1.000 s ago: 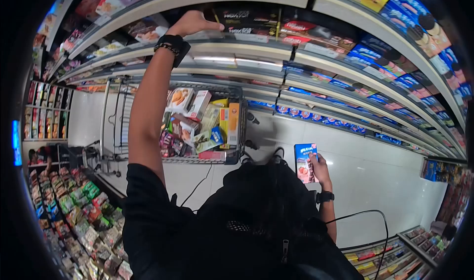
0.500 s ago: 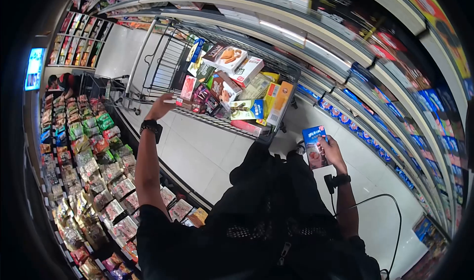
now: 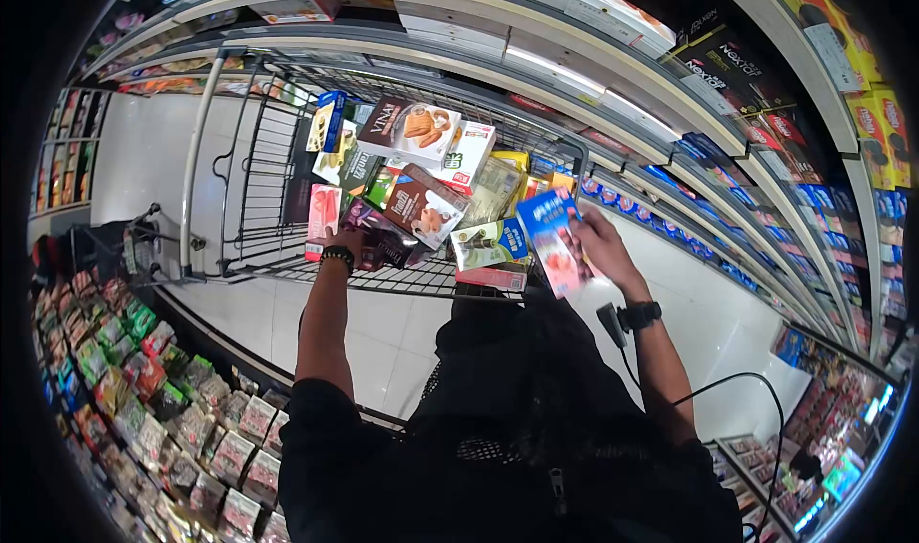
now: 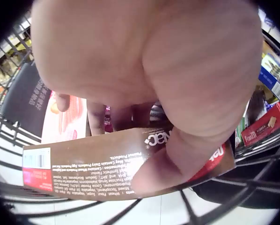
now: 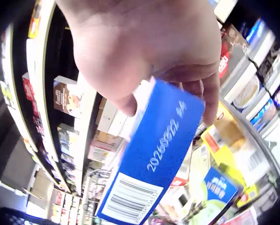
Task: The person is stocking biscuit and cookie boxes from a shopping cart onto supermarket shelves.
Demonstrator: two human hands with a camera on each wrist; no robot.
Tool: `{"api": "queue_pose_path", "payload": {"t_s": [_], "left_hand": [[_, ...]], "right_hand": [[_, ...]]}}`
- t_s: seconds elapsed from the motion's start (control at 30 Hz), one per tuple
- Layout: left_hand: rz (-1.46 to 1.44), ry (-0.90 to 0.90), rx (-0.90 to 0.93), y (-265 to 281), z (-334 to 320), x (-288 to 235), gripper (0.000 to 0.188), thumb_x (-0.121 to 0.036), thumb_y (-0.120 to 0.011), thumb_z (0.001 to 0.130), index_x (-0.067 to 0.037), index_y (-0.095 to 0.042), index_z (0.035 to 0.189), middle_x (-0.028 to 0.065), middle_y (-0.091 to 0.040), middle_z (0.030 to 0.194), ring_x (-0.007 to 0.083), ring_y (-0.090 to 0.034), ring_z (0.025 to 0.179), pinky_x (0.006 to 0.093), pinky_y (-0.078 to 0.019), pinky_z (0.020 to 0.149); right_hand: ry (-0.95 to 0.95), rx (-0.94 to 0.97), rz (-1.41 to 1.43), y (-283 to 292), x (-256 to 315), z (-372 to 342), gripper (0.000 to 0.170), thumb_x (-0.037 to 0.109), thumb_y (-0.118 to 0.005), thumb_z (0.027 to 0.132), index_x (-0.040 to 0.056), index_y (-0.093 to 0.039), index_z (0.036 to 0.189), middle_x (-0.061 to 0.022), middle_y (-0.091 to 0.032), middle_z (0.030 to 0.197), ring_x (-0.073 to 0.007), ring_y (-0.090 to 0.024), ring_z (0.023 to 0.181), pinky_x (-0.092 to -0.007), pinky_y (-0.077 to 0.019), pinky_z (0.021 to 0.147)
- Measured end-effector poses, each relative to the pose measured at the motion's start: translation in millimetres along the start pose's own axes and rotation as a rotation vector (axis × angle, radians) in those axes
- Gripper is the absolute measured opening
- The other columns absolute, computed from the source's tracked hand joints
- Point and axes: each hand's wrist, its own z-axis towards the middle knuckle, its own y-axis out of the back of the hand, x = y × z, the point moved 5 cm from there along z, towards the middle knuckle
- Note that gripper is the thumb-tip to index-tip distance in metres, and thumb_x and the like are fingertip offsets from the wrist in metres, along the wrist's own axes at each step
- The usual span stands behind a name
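Observation:
Inside the cart's near left part, my left hand point(image 3: 342, 241) grips a brown box point(image 4: 84, 161); in the left wrist view the thumb lies on its printed side and the fingers reach over its far side. A pink box point(image 3: 325, 210) lies beside that hand. My right hand point(image 3: 605, 246) holds a blue and pink box point(image 3: 552, 237) over the cart's near right corner. The right wrist view shows the box's blue end point(image 5: 154, 150) with a barcode, pinched between the right thumb and fingers.
The wire cart point(image 3: 263, 165) holds several boxes, among them a VINA box point(image 3: 412, 130) and a brown box with nuts point(image 3: 421, 208). Shelves point(image 3: 613, 103) run along the far and right sides. Packaged goods point(image 3: 191, 419) fill a display at lower left.
My left hand has come down from the shelf, passed the cart's handle side and taken hold of a box in the cart. My right hand has carried its box leftward to the cart.

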Motion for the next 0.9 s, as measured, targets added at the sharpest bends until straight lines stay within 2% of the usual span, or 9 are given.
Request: {"api": "queue_pose_path", "payload": {"t_s": [0.03,0.1,0.2,0.23,0.3,0.4,0.53,0.63,0.9], "left_hand": [[-0.003,-0.013,0.011,-7.8,8.2,3.8,0.055,-0.021,-0.072,0.069,-0.022,-0.054,0.121,0.0055,-0.06,0.119,0.024,-0.051,0.116,0.0573,-0.0219,0.104],[0.059,-0.081,-0.095,1.5,8.7,7.7,0.065,-0.022,-0.076,0.061,-0.026,-0.055,0.122,0.0037,-0.059,0.117,0.0254,-0.05,0.117,0.0594,-0.0278,0.102],[-0.147,-0.338,-0.142,54.5,-30.8,-4.5,0.059,-0.024,-0.08,0.055,-0.025,-0.061,0.111,0.0041,-0.065,0.097,0.0297,-0.059,0.099,0.0461,-0.0441,0.092],[-0.311,-0.438,-0.118,67.0,-27.4,-0.4,0.057,-0.018,-0.081,0.057,-0.017,-0.06,0.11,0.0032,-0.066,0.092,0.0263,-0.063,0.09,0.0383,-0.0497,0.084],[-1.202,-0.717,0.069,95.4,-48.6,-10.7,0.058,-0.008,-0.08,0.061,-0.008,-0.056,0.114,0.0037,-0.066,0.091,0.02,-0.063,0.087,0.0347,-0.0518,0.078],[-1.535,-0.638,0.042,149.8,-104.5,-32.6,0.065,-0.008,-0.076,0.07,0.0,-0.046,0.126,0.0094,-0.062,0.108,0.0182,-0.059,0.1,0.0326,-0.0466,0.088],[-1.8,-0.836,-0.066,167.3,-92.2,-77.4,0.062,-0.011,-0.074,0.073,-0.001,-0.043,0.127,0.0086,-0.058,0.114,0.0194,-0.056,0.106,0.0334,-0.0428,0.094],[-1.896,-0.996,-0.029,202.6,-122.7,-126.1,0.058,-0.012,-0.071,0.076,-0.001,-0.043,0.126,0.01,-0.056,0.118,0.0199,-0.052,0.111,0.0357,-0.0413,0.096],[-1.881,-1.06,-0.199,272.5,-161.3,-234.2,0.051,-0.017,-0.066,0.082,0.0,-0.043,0.124,0.0118,-0.058,0.114,0.0212,-0.06,0.101,0.0353,-0.0474,0.09]], "right_hand": [[0.0,-0.079,0.072,4.0,-13.9,7.5,0.04,0.022,-0.051,0.094,0.0013,-0.041,0.127,-0.0073,-0.056,0.091,-0.0116,-0.055,0.071,-0.0232,-0.047,0.064],[0.05,-0.257,-0.555,15.6,-7.1,11.2,0.058,0.024,-0.055,0.091,0.0,-0.029,0.137,-0.0128,-0.057,0.107,-0.0175,-0.06,0.078,-0.0302,-0.0503,0.07],[-0.017,-0.211,-0.451,7.5,-6.8,1.2,0.058,0.025,-0.059,0.088,-0.0004,-0.035,0.135,-0.0125,-0.058,0.112,-0.021,-0.062,0.084,-0.032,-0.05,0.076],[-0.017,-0.217,-0.446,6.4,-11.2,1.4,0.058,0.025,-0.059,0.088,-0.0004,-0.035,0.135,-0.0125,-0.058,0.112,-0.021,-0.062,0.084,-0.032,-0.05,0.076],[0.014,-0.101,-0.493,-1.1,-16.5,3.4,0.054,0.023,-0.061,0.086,-0.0002,-0.041,0.131,-0.0119,-0.058,0.111,-0.0216,-0.062,0.085,-0.0317,-0.0504,0.076],[0.131,0.026,-0.349,-26.9,-2.3,7.7,0.054,0.022,-0.064,0.085,0.0055,-0.043,0.131,-0.0104,-0.055,0.117,-0.0199,-0.06,0.089,-0.0316,-0.0495,0.078],[0.389,0.174,-0.149,-66.3,73.5,-4.8,0.078,0.023,-0.073,0.079,0.0074,-0.028,0.14,-0.0107,-0.046,0.13,-0.02,-0.051,0.109,-0.0363,-0.0412,0.092],[0.512,0.1,-0.165,-66.9,116.7,-23.9,0.081,0.012,-0.077,0.072,0.0059,-0.032,0.139,-0.0092,-0.044,0.132,-0.0185,-0.046,0.12,-0.0339,-0.0333,0.104],[0.571,-0.144,0.135,29.5,105.6,-61.9,0.075,0.004,-0.076,0.071,0.0054,-0.036,0.135,-0.0097,-0.046,0.128,-0.0184,-0.046,0.119,-0.0339,-0.0358,0.103]]}}
